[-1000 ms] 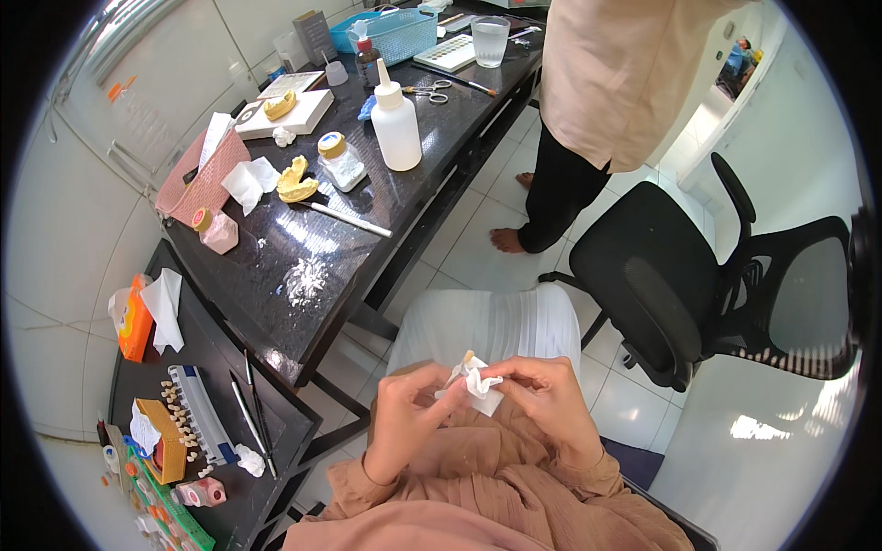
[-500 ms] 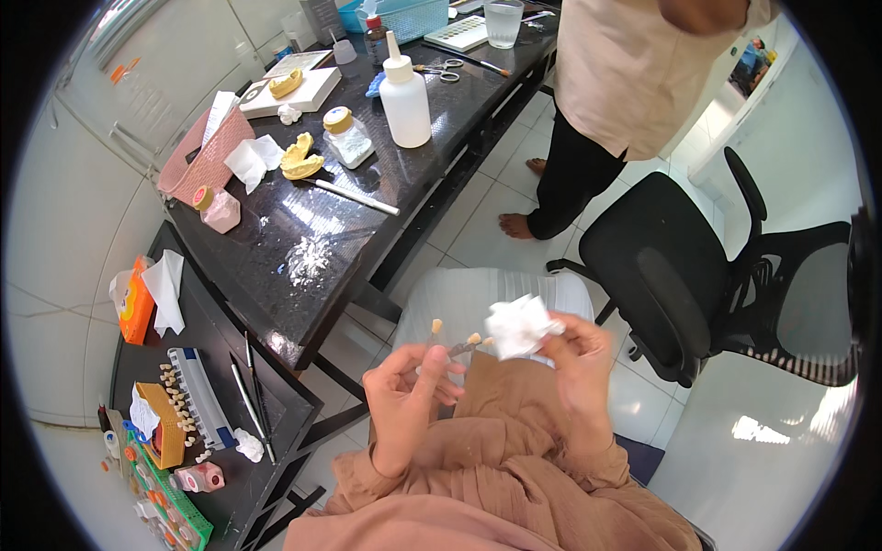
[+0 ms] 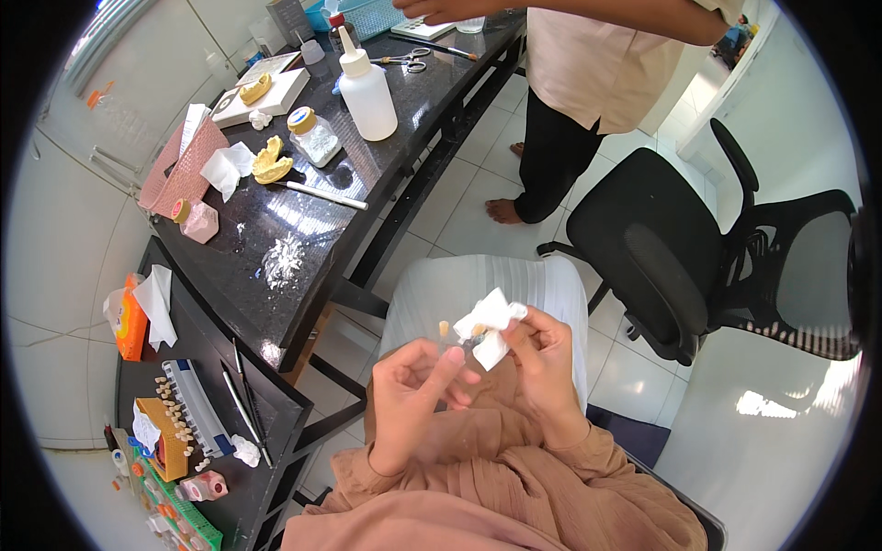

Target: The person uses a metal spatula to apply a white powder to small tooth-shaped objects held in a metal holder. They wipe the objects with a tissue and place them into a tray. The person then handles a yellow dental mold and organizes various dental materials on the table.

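Observation:
My left hand [image 3: 413, 390] is closed, thumb against fingers, holding small tooth-shaped pieces on thin stems. One cream tooth-shaped piece [image 3: 444, 328] stands up above its fingertips. My right hand [image 3: 548, 363] pinches a crumpled white tissue [image 3: 491, 310]. The tissue lies around another tooth-shaped piece, of which only a bit shows; the stems are mostly hidden or blurred. Both hands are above my lap, close together.
The black table [image 3: 303, 225] at the left bears a yellow dental cast [image 3: 271, 163], a white squeeze bottle [image 3: 369, 103], a powder jar [image 3: 314, 138] and scattered white powder [image 3: 283, 262]. A person [image 3: 606, 73] stands beyond, near a black office chair [image 3: 652, 239].
My right hand has brought the tissue left and down, onto the tooth-shaped pieces by my left hand. The other person's arm now reaches over the table's far end. The view has shifted slightly.

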